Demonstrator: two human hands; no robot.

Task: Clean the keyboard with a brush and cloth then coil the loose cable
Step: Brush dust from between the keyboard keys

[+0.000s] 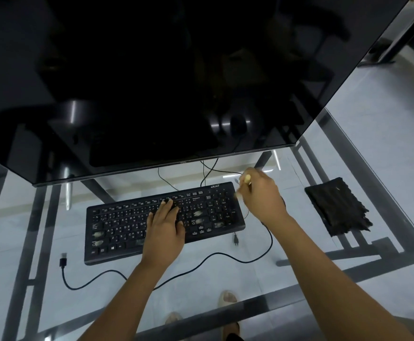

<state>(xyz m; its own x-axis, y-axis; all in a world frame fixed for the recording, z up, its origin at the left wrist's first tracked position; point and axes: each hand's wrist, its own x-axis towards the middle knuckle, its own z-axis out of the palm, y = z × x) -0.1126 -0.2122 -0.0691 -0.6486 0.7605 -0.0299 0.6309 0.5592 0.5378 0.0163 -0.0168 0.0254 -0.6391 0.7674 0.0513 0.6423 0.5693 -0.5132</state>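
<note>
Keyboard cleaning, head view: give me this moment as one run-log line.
stage: brushing | left hand: flat on keyboard | right hand: holds brush over keypad end | cloth: on table, untouched | cable: uncoiled

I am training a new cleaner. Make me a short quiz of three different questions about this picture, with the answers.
1. True or false: the left hand lies flat on the black Acer keyboard.
2. What does the right hand grip? A) the black folded cloth B) a pale-handled brush C) the USB plug
3. Fill in: the loose black cable lies uncoiled on the ____ desk.

Key: 1 true; 2 B; 3 glass.
</note>
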